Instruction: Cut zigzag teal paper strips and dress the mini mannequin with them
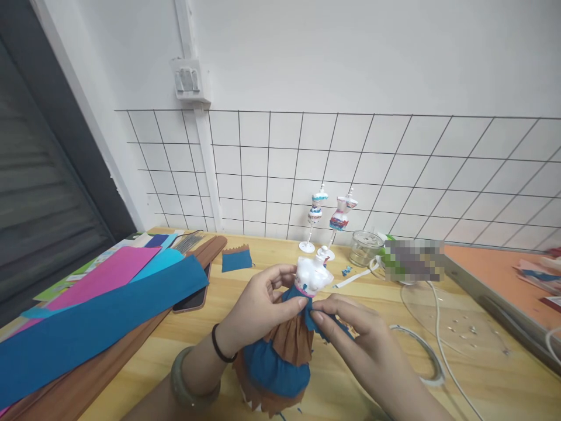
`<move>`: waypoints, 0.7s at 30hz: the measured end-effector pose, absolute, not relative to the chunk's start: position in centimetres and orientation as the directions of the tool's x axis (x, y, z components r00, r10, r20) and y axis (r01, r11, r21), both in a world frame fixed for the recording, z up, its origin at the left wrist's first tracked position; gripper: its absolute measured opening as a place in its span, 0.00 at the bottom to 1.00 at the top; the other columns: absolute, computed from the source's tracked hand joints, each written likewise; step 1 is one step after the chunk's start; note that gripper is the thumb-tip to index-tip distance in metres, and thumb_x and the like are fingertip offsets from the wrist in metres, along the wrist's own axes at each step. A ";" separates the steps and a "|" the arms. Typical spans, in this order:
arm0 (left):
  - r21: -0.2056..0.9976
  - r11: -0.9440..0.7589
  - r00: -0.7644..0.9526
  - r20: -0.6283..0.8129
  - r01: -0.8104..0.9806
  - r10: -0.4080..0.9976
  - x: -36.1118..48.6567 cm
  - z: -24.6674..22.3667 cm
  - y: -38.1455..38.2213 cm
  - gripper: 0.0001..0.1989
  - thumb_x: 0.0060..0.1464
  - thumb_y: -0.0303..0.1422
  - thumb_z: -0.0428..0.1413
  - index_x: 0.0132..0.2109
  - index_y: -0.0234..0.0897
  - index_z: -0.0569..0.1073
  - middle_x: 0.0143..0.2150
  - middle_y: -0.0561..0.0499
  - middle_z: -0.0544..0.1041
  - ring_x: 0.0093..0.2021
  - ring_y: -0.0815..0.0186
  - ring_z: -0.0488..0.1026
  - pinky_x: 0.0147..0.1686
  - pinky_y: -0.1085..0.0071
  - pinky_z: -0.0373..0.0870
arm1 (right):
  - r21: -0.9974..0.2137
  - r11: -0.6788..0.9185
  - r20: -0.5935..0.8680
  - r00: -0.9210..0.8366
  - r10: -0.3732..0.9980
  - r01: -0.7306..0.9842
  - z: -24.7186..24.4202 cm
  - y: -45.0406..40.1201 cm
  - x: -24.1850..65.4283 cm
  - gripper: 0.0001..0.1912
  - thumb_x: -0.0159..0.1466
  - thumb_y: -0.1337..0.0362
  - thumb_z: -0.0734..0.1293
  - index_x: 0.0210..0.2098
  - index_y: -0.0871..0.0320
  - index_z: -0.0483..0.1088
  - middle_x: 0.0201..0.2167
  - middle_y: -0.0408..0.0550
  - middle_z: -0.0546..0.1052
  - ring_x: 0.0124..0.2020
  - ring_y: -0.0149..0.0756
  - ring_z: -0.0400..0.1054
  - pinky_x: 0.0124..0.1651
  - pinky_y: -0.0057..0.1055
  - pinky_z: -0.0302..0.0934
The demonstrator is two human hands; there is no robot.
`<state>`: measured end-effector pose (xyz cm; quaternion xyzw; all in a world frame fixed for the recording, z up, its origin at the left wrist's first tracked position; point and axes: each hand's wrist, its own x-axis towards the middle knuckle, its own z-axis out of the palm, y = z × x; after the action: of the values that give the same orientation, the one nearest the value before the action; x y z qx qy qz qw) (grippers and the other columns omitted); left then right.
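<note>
In the lower centre, the white dress form (309, 273) already wears a layered blue-and-brown skirt (280, 371), its waist clasped between the left hand's (256, 304) thumb and fingers, while the right hand (366, 330) pinches a blue strip (321, 334) whose end hangs unattached.

L hand (267, 295) + R hand (357, 324), fingertips pinched

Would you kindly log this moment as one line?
left hand: holding dress form at waist | right hand: pinching blue strip | skirt: blue and brown layers | behind: two more forms standing
</note>
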<state>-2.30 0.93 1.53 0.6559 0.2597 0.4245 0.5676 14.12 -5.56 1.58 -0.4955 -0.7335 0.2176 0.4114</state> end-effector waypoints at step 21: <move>0.965 -0.140 0.538 0.241 -0.222 0.808 -2.4 1.3 0.8 0.20 0.44 0.29 0.61 0.47 0.36 0.69 0.46 0.44 0.73 0.49 0.59 0.68 0.47 0.65 0.66 | -0.884 0.225 0.244 -0.007 0.970 0.410 1.6 -5.3 14.2 0.12 0.58 0.57 0.64 0.27 0.58 0.73 0.25 0.45 0.75 0.28 0.35 0.68 0.30 0.26 0.63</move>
<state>-2.43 0.80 1.30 0.6275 0.2336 0.4200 0.6126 14.18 -5.28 1.63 -0.5401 -0.6386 0.3092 0.4527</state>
